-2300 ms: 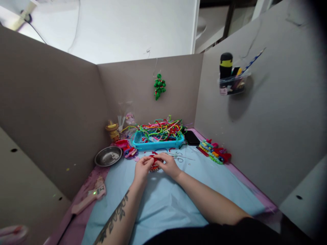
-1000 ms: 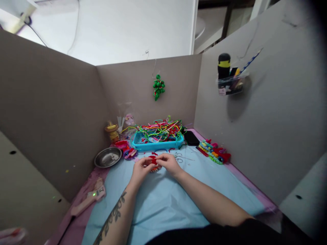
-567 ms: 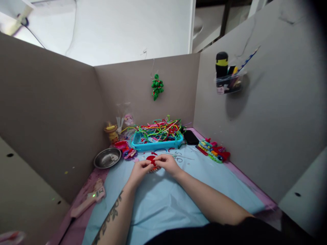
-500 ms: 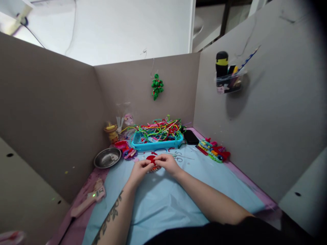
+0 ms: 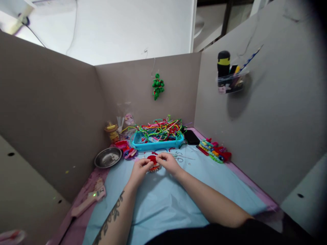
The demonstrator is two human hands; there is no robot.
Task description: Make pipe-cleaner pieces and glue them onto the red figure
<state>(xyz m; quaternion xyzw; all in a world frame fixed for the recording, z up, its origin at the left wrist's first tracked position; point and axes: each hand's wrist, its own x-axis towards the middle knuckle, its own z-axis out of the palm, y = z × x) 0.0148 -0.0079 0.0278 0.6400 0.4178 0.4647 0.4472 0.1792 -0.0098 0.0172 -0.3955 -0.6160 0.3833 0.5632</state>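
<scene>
Fingers of the left hand [image 5: 138,170] and right hand [image 5: 169,163] are pinching, narrowly, opposite sides of a red fuzzy piece [image 5: 152,158], which is showing between them, nearer than the blue tray [image 5: 155,146]; light pressure suits, as the orange fringe [image 5: 154,168] is looking crushable.

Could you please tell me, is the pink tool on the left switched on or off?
Apparently on: a green light glows on the pink tool.

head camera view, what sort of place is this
Probably a small craft workstation. A blue tray is heaped with colourful fuzzy strands, a pink tool that looks like a glue gun shows a green light, and what look like scissors lie on the blue cover.
</scene>
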